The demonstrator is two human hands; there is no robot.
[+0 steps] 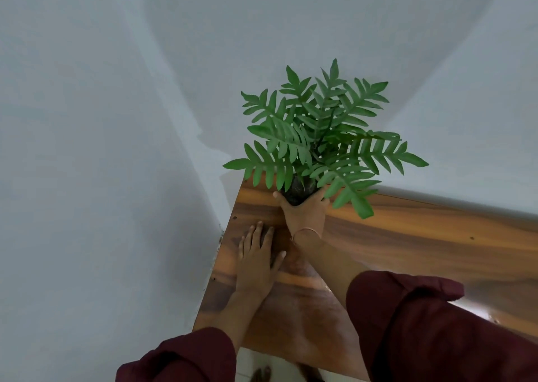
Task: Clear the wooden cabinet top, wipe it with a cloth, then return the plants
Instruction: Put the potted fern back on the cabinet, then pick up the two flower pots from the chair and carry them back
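1. Nearest, at the bottom edge, bare toes show dimly on a pale floor, just in front of the worktop's near edge.
2. Two dark maroon sleeves come in from below: the left sleeve low at the left, the right sleeve bunched up on the forearm and lying over the wood.
3. The left grip is released. It lies palm down on the wood near the worktop's left edge, fingers straight and slightly spread, holding nothing.
4. The worktop is glossy brown wood with streaky grain. It runs off to the right, and a bright sheen shows beside the right sleeve.
5. The right grip reaches past the left one and just to its right, with a thin bangle on the wrist. It grasps a small dark pot from the near side, thumb on the pot's left and fingers curled round its right.
6. The pot sits at the worktop's far left corner, close to the wall. The hand hides its base, so I cannot tell whether it touches the wood.
7. The plant rises upright from the pot. Its green, fern-like fronds fan out over the far edge and across the wall behind.
8. Farthest is the pale grey-white wall, folding into a corner beside the worktop's left end.
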